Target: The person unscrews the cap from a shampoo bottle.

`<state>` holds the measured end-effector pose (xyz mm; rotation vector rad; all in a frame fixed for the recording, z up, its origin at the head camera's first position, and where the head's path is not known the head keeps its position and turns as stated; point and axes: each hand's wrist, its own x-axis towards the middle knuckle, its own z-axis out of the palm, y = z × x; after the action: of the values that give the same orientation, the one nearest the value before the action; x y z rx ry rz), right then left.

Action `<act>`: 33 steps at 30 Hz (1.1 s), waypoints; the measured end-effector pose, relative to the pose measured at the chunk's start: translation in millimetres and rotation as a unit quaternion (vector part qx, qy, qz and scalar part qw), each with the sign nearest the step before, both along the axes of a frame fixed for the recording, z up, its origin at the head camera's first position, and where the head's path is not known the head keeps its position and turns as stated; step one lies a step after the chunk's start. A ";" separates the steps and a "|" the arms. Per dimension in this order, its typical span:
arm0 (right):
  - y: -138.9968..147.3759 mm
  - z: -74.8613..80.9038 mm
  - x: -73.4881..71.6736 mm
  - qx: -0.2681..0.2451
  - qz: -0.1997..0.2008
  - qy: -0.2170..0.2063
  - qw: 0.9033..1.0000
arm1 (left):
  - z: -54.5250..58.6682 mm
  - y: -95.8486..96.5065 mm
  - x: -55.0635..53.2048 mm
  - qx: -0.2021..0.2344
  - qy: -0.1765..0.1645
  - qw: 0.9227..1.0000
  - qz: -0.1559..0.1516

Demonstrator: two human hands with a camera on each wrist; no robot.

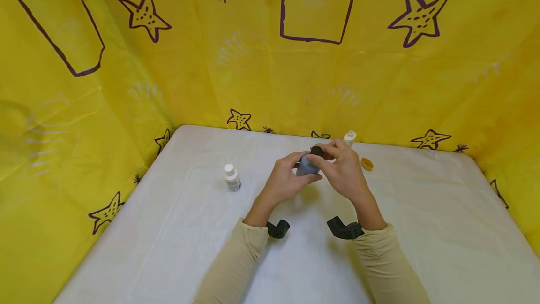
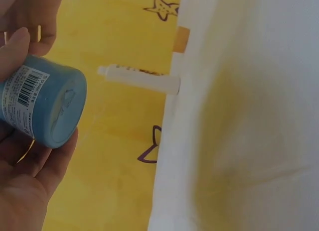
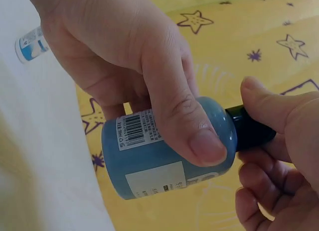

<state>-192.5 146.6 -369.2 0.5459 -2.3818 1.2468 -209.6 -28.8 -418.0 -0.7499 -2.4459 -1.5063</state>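
Both hands meet over the table around a blue bottle [image 1: 305, 168] with white barcode labels, which is tilted. My left hand [image 1: 283, 178] grips its body, thumb on one side and fingers on the other, as the right wrist view shows. On the bottle's neck sits a black cap [image 3: 251, 127], pinched between thumb and fingers of my right hand [image 1: 345, 171]. The bottle's round base [image 2: 68, 109] faces the left wrist camera. Behind the right hand stands a white bottle [image 1: 349, 137], partly hidden in the head view.
A small white bottle [image 1: 232, 179] with a printed label stands left of the hands. An orange-yellow round piece [image 1: 367, 164] lies to their right. The white-covered table [image 1: 181, 229] meets a yellow curtain [image 1: 190, 83] with starfish drawings along its back and sides.
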 end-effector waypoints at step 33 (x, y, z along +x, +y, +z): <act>18.1 7.0 4.0 0.028 0.131 -0.036 0.990 | 14.2 -14.8 4.3 -0.033 -0.075 0.994 -0.068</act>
<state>-188.5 164.7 -362.3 0.8690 -2.4717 1.3296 -205.4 -43.6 -403.8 -0.8618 -2.6131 -1.5912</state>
